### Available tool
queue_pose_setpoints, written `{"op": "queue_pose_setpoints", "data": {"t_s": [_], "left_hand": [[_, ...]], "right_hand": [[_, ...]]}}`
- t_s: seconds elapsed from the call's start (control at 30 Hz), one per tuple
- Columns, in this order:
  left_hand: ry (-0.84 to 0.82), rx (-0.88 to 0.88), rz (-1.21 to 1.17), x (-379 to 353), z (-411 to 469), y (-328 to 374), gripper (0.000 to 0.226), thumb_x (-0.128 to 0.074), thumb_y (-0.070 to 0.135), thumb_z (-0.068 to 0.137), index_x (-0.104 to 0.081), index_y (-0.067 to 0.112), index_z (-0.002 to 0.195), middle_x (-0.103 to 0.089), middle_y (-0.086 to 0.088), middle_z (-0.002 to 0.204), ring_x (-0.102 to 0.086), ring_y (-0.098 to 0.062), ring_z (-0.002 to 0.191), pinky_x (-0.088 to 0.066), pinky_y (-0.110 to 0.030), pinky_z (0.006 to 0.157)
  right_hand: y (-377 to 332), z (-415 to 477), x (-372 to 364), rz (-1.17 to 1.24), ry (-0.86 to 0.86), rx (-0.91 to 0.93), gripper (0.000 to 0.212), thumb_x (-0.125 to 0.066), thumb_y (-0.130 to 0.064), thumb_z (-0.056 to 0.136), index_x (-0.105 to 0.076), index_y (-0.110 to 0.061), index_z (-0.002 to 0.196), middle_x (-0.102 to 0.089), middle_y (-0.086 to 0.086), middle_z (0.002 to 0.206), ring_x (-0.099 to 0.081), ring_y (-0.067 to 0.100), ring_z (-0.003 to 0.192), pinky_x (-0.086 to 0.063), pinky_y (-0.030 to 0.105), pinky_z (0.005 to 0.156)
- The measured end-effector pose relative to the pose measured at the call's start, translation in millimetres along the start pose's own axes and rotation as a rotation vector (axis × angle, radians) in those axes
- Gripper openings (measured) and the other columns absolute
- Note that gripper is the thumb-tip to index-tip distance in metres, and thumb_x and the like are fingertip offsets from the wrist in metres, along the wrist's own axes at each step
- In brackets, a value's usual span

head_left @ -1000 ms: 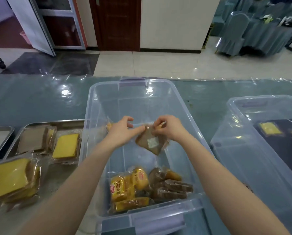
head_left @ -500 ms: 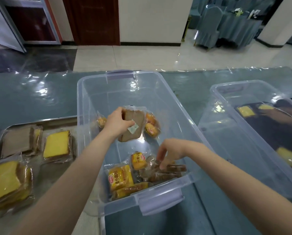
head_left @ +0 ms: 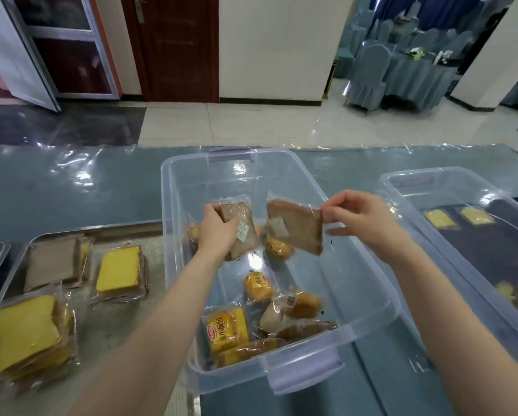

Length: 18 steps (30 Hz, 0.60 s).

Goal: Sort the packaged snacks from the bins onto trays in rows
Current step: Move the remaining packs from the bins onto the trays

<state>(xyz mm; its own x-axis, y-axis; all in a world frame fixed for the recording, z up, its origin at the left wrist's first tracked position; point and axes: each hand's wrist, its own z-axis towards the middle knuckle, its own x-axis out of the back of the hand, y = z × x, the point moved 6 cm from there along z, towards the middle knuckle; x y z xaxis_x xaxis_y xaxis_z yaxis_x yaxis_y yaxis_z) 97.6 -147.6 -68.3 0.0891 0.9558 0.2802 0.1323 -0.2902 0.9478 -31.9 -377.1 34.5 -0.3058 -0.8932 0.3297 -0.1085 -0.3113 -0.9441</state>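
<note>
Brown wrapped cake slice (head_left: 242, 228) gripped in left hand (head_left: 218, 234); second brown wrapped slice (head_left: 296, 226) pinched at edge by right hand (head_left: 360, 218); both above clear plastic bin (head_left: 168, 190); recommend laying them squarely on steel tray's (head_left: 101, 230) brown stack (head_left: 52, 262).

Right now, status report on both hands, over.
Left hand grips brown pack. Right hand pinches second brown pack. Both over clear bin. Nothing in the way.
</note>
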Motion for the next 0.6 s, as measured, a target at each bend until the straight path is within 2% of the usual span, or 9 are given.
{"op": "queue_pose_setpoints", "data": {"t_s": [0.07, 0.13, 0.17, 0.23, 0.3, 0.37, 0.47, 0.6], "left_hand": [[-0.012, 0.069, -0.091, -1.2, 1.3, -1.9, 0.029, -0.061, 0.019, 0.091, -0.044, 0.017, 0.115, -0.056, 0.005, 0.093, -0.055, -0.011, 0.080, -0.049, -0.031, 0.067], [-0.074, 0.162, -0.201, -7.2, 0.7, -2.7, 0.029, -0.057, 0.024, 0.093, -0.046, 0.015, 0.118, -0.062, -0.008, 0.107, -0.062, -0.022, 0.093, -0.056, -0.043, 0.082], [-0.104, 0.210, -0.282, -10.3, -0.1, -2.2, 0.030, -0.054, 0.027, 0.095, -0.046, 0.014, 0.121, -0.063, -0.012, 0.111, -0.063, -0.026, 0.096, -0.056, -0.045, 0.082], [-0.162, 0.285, -0.473, -13.5, -2.8, 1.4, 0.035, -0.050, 0.035, 0.098, -0.047, 0.013, 0.125, -0.064, -0.014, 0.111, -0.065, -0.027, 0.095, -0.057, -0.043, 0.072], [-0.210, 0.299, -0.549, -12.7, -3.4, 3.7, 0.048, -0.054, 0.050, 0.093, -0.048, 0.015, 0.125, -0.065, -0.013, 0.111, -0.066, -0.024, 0.094, -0.057, -0.037, 0.064], [-0.230, 0.252, -0.496, -9.9, -3.8, 4.3, 0.054, -0.067, 0.049, 0.084, -0.052, 0.014, 0.123, -0.068, -0.012, 0.108, -0.069, -0.019, 0.086, -0.055, -0.032, 0.057], [-0.209, 0.209, -0.419, -8.1, -3.6, 1.0, 0.054, -0.080, 0.016, 0.075, -0.055, 0.004, 0.121, -0.070, -0.016, 0.101, -0.070, -0.015, 0.068, -0.053, -0.028, 0.049], [-0.118, 0.249, -0.337, -6.0, 3.1, -10.7, 0.056, -0.077, 0.002, 0.071, -0.045, 0.007, 0.118, -0.064, -0.016, 0.108, -0.066, -0.024, 0.087, -0.057, -0.037, 0.065]], "right_hand": [[-12.9, 0.1, -19.4, -0.056, 0.101, 0.151, 0.015, -0.069, -0.006, 0.084, -0.069, -0.020, 0.078, -0.074, 0.003, 0.087, -0.069, 0.011, 0.081, -0.059, 0.030, 0.075], [-14.6, -2.0, -55.9, -0.224, 0.080, 0.280, 0.014, -0.071, -0.011, 0.085, -0.069, -0.025, 0.081, -0.074, -0.005, 0.092, -0.068, 0.005, 0.086, -0.056, 0.023, 0.075], [-11.4, -2.3, -74.2, -0.326, 0.052, 0.343, 0.009, -0.070, -0.013, 0.086, -0.070, -0.023, 0.084, -0.073, -0.005, 0.095, -0.068, 0.008, 0.089, -0.057, 0.027, 0.077], [-4.6, -3.9, -103.4, -0.541, 0.033, 0.525, 0.003, -0.069, -0.013, 0.087, -0.070, -0.016, 0.088, -0.072, -0.002, 0.099, -0.067, 0.018, 0.091, -0.056, 0.039, 0.076], [1.2, -5.5, -118.2, -0.648, 0.048, 0.639, 0.002, -0.069, -0.012, 0.086, -0.070, -0.013, 0.087, -0.071, -0.002, 0.100, -0.066, 0.022, 0.089, -0.056, 0.041, 0.071], [3.2, -6.5, -124.3, -0.669, 0.043, 0.672, 0.002, -0.070, -0.012, 0.085, -0.072, -0.012, 0.086, -0.071, -0.002, 0.101, -0.067, 0.023, 0.088, -0.056, 0.039, 0.070], [4.7, -8.7, -127.1, -0.634, -0.051, 0.652, 0.007, -0.073, -0.011, 0.083, -0.075, -0.012, 0.089, -0.073, 0.000, 0.105, -0.068, 0.023, 0.093, -0.055, 0.040, 0.079], [14.4, -9.5, -100.1, -0.529, -0.105, 0.441, 0.016, -0.076, -0.018, 0.080, -0.075, -0.016, 0.096, -0.072, -0.002, 0.112, -0.066, 0.014, 0.104, -0.051, 0.033, 0.093]]}}
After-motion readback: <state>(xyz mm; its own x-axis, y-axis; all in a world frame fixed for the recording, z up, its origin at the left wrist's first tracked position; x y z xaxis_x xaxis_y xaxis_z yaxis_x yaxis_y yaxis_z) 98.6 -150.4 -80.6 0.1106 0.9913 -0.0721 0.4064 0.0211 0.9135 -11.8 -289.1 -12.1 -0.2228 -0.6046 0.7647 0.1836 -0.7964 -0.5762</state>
